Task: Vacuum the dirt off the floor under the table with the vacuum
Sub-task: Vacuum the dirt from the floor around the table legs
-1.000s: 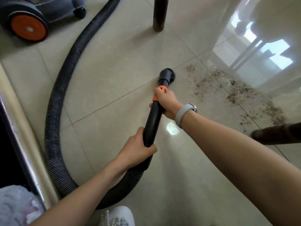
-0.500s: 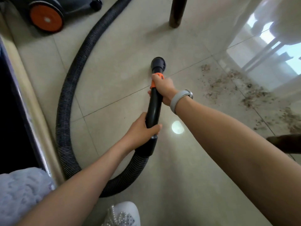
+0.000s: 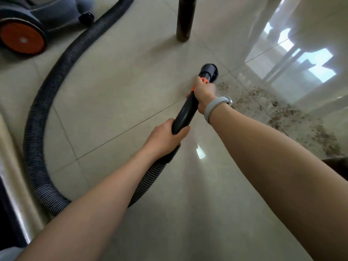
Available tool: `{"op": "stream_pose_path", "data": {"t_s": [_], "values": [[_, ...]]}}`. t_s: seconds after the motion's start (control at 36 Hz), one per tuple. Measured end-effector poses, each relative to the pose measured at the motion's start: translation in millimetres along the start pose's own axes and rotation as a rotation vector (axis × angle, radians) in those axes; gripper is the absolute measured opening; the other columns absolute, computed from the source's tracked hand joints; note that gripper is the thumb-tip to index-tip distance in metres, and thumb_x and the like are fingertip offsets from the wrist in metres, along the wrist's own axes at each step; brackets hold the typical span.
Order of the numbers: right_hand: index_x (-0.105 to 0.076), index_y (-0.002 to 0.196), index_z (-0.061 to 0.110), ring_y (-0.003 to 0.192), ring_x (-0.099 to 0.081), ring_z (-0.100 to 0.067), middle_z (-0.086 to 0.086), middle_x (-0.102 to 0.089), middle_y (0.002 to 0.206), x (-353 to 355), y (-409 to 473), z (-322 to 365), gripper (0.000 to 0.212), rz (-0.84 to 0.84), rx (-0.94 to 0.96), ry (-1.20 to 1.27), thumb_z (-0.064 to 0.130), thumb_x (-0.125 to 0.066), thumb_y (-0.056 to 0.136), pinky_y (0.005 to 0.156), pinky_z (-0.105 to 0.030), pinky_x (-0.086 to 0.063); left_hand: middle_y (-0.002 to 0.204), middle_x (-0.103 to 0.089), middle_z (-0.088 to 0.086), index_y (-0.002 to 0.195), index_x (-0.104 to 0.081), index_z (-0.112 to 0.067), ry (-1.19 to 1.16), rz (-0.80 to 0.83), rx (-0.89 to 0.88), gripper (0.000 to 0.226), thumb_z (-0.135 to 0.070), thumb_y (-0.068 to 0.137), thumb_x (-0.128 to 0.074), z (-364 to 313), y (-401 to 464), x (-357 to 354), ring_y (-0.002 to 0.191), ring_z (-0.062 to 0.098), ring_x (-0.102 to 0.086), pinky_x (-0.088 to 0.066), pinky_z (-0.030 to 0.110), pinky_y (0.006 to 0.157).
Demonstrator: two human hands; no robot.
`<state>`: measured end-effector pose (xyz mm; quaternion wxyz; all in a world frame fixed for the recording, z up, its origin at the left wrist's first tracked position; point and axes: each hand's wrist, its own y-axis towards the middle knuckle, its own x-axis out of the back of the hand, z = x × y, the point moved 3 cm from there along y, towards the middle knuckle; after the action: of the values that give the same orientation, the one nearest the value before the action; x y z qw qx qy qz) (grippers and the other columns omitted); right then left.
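Observation:
A black vacuum wand (image 3: 185, 112) with an orange collar ends in a round brush nozzle (image 3: 208, 70) just above the tiled floor. My right hand (image 3: 204, 94) grips the wand right behind the orange collar; a grey wristband sits on that wrist. My left hand (image 3: 163, 137) holds the wand's lower end where the ribbed hose (image 3: 43, 102) joins. Brown dirt (image 3: 282, 113) lies scattered on the tiles to the right of the nozzle, its near edge almost at the brush. The grey vacuum body (image 3: 37, 17) with an orange wheel stands at the top left.
A dark table leg (image 3: 185, 19) stands on the floor beyond the nozzle. Another dark leg (image 3: 337, 166) shows at the right edge. The hose loops wide across the left floor. A metal door track (image 3: 13, 178) runs along the left side.
The nozzle has swung right, from clear floor back to the near edge of the dirt patch. Both hands keep their hold on the wand. The camera view has shifted too.

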<state>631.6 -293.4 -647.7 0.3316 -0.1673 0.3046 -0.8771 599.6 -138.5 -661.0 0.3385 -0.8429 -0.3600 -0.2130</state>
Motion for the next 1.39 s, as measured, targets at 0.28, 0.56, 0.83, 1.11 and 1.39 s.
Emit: {"op": "stream_pose_path", "data": {"t_s": [0.28,0.56,0.83,1.11,1.39], "values": [[-0.033,0.133,0.004,0.057,-0.055,-0.020,-0.006,-0.048,0.078,16.7,-7.0,-18.5,0.042,-0.006,-0.052,-0.011,0.024,-0.044,0.098,0.054,-0.031,-0.052,0.080,-0.067,0.005,0.086,-0.054,-0.019,-0.129,0.046,-0.012,0.029,-0.048,0.088,-0.055,8.3,-17.1,-14.2,0.074,0.020,-0.065,-0.053,0.039,0.071],[-0.038,0.125,0.008,0.063,-0.062,-0.019,-0.008,-0.056,0.084,40.1,-3.2,-41.3,0.046,0.082,-0.101,0.154,0.026,-0.061,0.090,0.062,-0.033,-0.055,0.076,-0.068,0.002,0.084,-0.055,-0.020,-0.103,0.097,-0.055,0.030,-0.049,0.088,-0.055,-2.6,-12.6,-18.2,0.072,0.018,-0.066,-0.052,0.035,0.069],[-0.034,0.126,0.008,0.062,-0.059,-0.019,-0.007,-0.050,0.087,70.4,35.0,13.5,0.041,-0.015,-0.043,0.185,0.027,-0.053,0.095,0.059,-0.034,-0.052,0.082,-0.071,0.004,0.082,-0.061,-0.015,-0.095,0.169,-0.092,0.039,-0.053,0.089,-0.055,-66.2,47.1,-30.0,0.079,0.018,-0.067,-0.052,0.032,0.076],[-0.038,0.082,0.011,0.056,-0.056,-0.019,-0.012,-0.052,0.087,112.8,71.9,36.3,0.028,-0.054,0.031,0.243,0.029,-0.056,0.094,0.059,-0.033,-0.051,0.093,-0.067,0.003,0.102,-0.058,-0.017,-0.218,0.243,-0.048,0.040,-0.050,0.081,-0.066,-85.8,70.6,-65.8,0.085,0.019,-0.065,-0.054,0.037,0.080],[-0.045,0.099,0.008,0.046,-0.055,-0.019,-0.006,-0.052,0.065,114.4,59.3,14.8,0.027,0.014,-0.037,0.312,0.032,-0.056,0.093,0.053,-0.031,-0.050,0.077,-0.061,-0.009,0.082,-0.054,-0.029,-0.016,0.206,-0.074,0.019,-0.043,0.079,-0.066,-86.3,50.7,-63.3,0.075,0.012,-0.061,-0.048,0.027,0.065]]}}
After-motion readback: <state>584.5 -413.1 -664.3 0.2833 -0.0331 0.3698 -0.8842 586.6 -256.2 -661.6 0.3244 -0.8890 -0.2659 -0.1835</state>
